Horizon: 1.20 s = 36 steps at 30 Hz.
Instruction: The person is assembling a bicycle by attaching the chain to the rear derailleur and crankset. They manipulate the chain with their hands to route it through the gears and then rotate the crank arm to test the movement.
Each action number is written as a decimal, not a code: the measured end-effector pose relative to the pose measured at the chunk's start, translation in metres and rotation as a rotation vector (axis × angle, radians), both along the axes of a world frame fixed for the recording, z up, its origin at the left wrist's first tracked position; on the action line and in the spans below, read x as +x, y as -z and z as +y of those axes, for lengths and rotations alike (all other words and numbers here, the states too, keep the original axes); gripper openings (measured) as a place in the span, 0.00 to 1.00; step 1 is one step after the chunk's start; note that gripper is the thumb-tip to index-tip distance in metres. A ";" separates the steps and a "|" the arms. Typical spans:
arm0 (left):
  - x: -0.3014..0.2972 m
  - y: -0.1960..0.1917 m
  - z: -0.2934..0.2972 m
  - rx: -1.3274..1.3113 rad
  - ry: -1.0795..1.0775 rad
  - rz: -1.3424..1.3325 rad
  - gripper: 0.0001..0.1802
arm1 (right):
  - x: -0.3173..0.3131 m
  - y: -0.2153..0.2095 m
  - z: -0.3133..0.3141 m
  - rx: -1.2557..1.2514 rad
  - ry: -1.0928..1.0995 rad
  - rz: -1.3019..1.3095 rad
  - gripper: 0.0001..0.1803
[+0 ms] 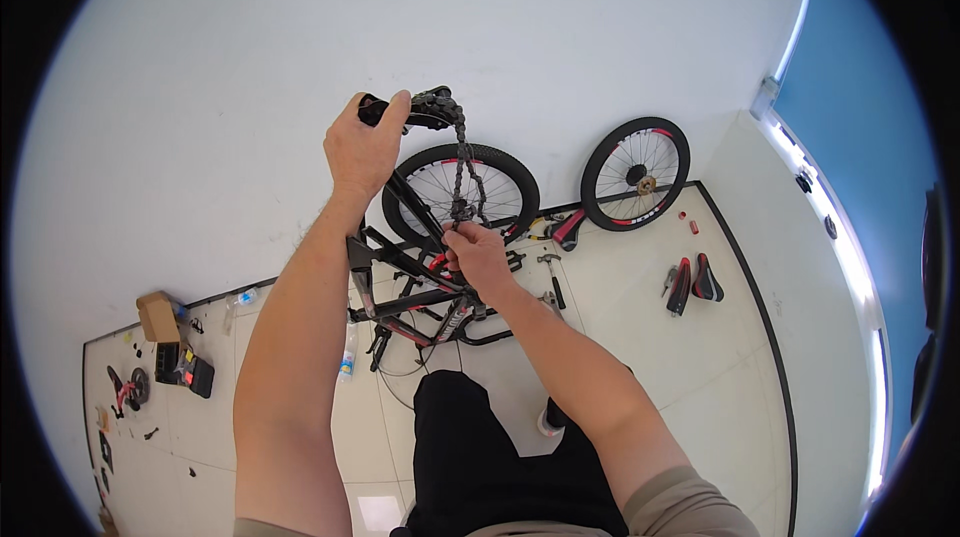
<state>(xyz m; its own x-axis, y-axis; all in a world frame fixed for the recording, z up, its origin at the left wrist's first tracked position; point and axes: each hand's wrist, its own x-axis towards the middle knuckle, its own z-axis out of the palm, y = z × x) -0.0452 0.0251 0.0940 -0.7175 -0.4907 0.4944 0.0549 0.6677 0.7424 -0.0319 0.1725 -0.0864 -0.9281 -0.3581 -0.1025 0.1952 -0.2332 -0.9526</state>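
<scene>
— What does the left hand [365,147] grip?
— It's clenched around a black tool [425,115] raised high, the bike chain [463,172] dangling from it.
— And the right hand [478,257]?
— Fingers pinch the chain's lower end, above the bicycle frame [420,302].

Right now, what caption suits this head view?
Left hand lifts a tool, right hand pinches the chain above a bicycle frame.

The bicycle frame [410,287] is lying just below both hands, blocking the way down. Open floor [620,337] is spreading to the right, until the two saddles [692,282].
</scene>
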 end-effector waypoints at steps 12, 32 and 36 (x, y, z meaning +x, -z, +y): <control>0.002 -0.001 0.001 0.014 0.006 -0.005 0.26 | 0.021 -0.012 0.029 -0.131 0.198 0.037 0.10; -0.004 0.004 -0.002 0.033 0.000 0.014 0.26 | 0.032 0.011 0.031 -0.142 0.326 0.154 0.12; -0.006 0.006 -0.005 0.036 0.010 0.007 0.26 | 0.034 0.001 0.025 -0.194 0.288 0.166 0.12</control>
<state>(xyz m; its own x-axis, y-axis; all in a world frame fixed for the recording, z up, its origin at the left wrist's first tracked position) -0.0510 0.0202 0.0879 -0.7193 -0.5010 0.4813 0.0669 0.6397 0.7657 0.0016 0.1978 -0.0875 -0.9917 -0.0781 0.1019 -0.0582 -0.4346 -0.8988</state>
